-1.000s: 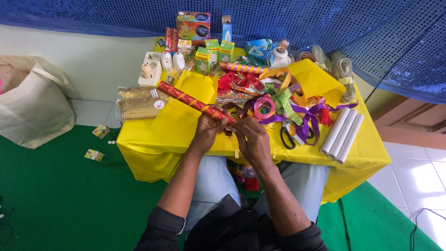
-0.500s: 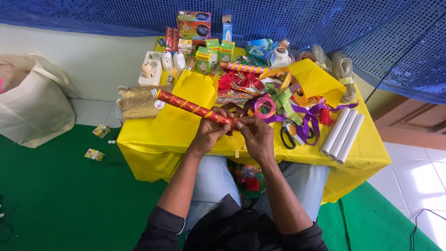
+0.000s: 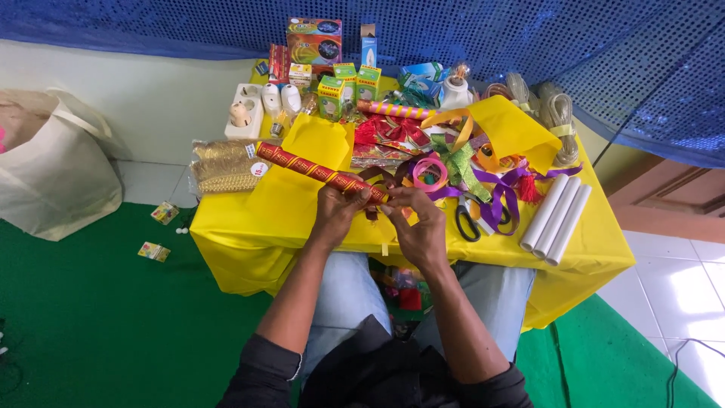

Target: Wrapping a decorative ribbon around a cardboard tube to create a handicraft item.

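Observation:
A long roll wrapped in red and gold patterned paper (image 3: 302,163) lies slanted over the yellow-covered table (image 3: 264,215). My left hand (image 3: 337,209) is closed around its near end. My right hand (image 3: 414,221) pinches at that same end with its fingertips, right against my left hand. Just beyond my hands lie a pink tape ring (image 3: 429,171), purple ribbon (image 3: 502,193) and black-handled scissors (image 3: 465,219).
Three white paper rolls (image 3: 557,217) lie at the right. Small boxes (image 3: 332,85), white sockets (image 3: 249,112), a gold glitter packet (image 3: 220,166) and twine coils (image 3: 560,121) crowd the back. A beige tote bag (image 3: 53,174) and small boxes (image 3: 155,251) sit on the green floor at left.
The roll's near end has lifted slightly with my left hand. My right hand has shifted a little along that end, fingers still working at it.

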